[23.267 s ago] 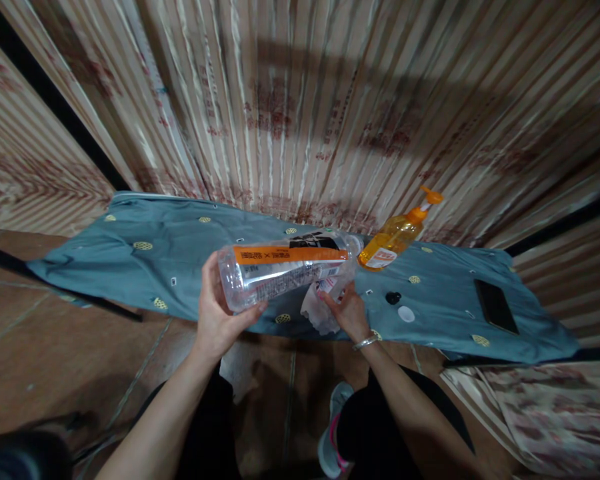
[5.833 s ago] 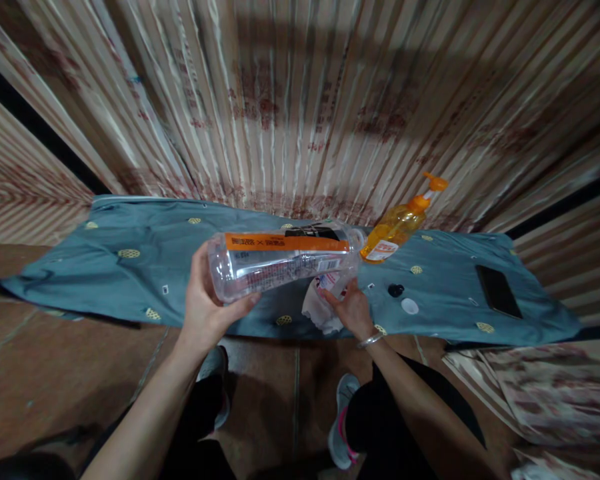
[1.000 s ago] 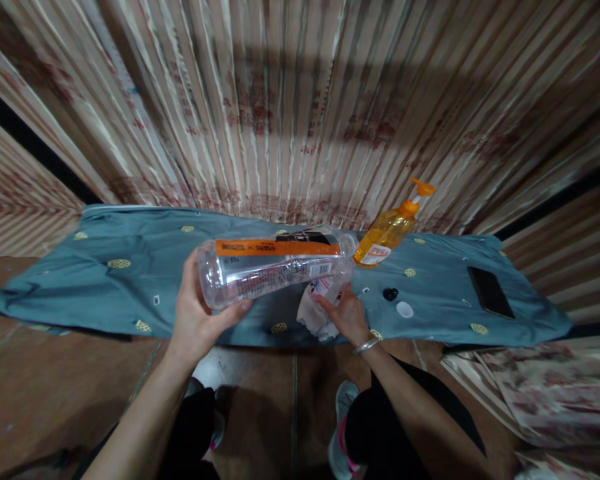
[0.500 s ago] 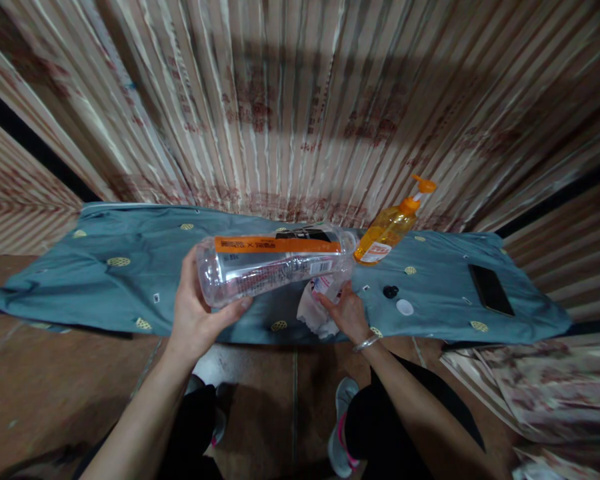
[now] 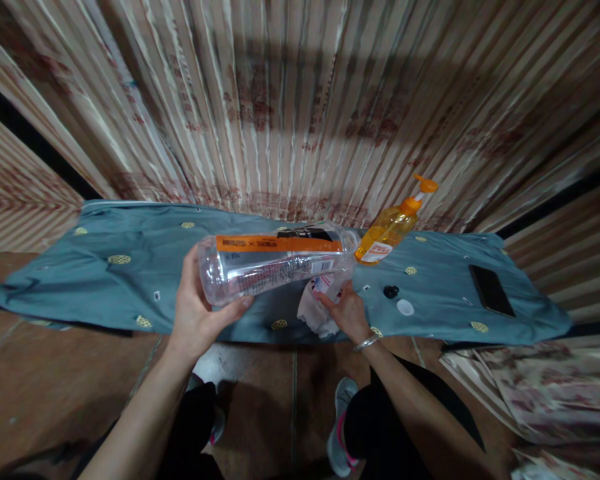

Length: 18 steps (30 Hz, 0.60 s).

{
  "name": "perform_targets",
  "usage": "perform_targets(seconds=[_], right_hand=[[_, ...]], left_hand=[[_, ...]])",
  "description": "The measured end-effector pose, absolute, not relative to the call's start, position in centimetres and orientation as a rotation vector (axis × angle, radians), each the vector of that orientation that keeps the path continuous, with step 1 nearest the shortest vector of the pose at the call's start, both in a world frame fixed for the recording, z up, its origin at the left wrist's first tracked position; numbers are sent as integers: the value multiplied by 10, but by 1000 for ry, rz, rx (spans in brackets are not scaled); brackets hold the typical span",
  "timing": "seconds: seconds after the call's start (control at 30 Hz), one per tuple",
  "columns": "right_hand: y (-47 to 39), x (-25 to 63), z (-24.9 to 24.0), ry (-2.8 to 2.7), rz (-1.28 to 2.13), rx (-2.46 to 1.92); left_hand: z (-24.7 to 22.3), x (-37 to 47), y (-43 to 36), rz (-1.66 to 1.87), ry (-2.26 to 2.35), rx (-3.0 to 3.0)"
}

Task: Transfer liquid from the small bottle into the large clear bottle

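Observation:
A large clear plastic bottle with an orange-and-black label lies on its side across the middle, its neck toward the right. Around its base end on the left, my left hand is closed, thumb along the near side. Below the neck end, my right hand is closed on a crumpled white cloth with some coloured print, pressed up against the bottle. The right fingertips are partly hidden behind the bottle and cloth. Just beyond the neck stands an orange pump bottle of yellow liquid.
A black cap and a white disc lie on the teal patterned cloth cover, right of my right hand. Farther right is a dark phone. Pleated curtain hangs close behind the table.

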State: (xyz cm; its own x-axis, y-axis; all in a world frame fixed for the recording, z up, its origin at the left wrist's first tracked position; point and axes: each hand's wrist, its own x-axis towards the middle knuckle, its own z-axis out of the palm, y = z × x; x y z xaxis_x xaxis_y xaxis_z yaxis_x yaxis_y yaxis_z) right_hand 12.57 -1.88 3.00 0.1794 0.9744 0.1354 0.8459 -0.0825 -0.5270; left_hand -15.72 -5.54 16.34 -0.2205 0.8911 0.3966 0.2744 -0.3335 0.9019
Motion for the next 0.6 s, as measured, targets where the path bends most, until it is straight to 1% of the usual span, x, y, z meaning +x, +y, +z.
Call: perform_targets(seconds=[0.6], right_hand=[[-19,124,34,-1703,361,-2014]], left_hand=[[164,-157,-56,1595,1397,1562]])
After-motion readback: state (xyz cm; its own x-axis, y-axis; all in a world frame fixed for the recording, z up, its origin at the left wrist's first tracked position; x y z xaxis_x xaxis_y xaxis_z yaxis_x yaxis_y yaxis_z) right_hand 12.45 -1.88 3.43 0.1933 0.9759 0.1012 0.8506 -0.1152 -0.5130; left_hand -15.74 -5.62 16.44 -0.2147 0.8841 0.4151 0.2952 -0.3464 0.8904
